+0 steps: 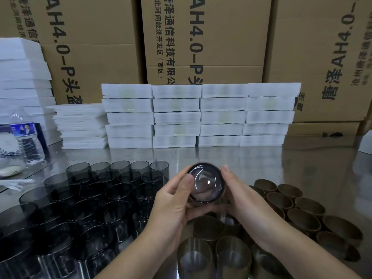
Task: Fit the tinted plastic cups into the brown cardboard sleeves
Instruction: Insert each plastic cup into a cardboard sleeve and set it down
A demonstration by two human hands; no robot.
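Head view: left hand [173,200], right hand [239,196] both grip tinted cup [207,182].

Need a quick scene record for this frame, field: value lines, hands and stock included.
held item: round smoke-tinted plastic cup
left hand: grips the cup's left side
right hand: holds its right side
sleeve on held cup: cannot tell
cup stock: loose tinted cups, left of the hands
sleeve stock: brown cardboard sleeves, right of the hands
surface: shiny metal table
background: stacked white foam pads, printed cardboard cartons
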